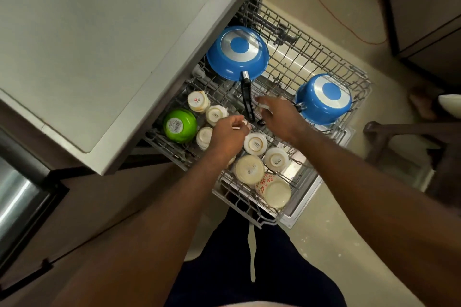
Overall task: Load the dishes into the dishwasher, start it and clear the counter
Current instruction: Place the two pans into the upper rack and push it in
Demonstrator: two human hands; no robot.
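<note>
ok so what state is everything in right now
rack: pulled out
blue pan: upside down
blue saucepan: upside down
green bowl: upside down
white cups: upside down
floral cup: tilted
left hand: pinches small white item
right hand: over rack, grip unclear

The left hand (225, 136) pinches a white item (237, 128) too small to identify; a white bowl (450, 104) is cut off at the right edge.

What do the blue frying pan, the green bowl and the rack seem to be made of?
Blue frying pan: probably metal, glossy blue coating; bare silvery ring on its base. Green bowl: likely plastic or melamine, smooth gloss. Rack: grey coated wire, thin matte rods.
</note>
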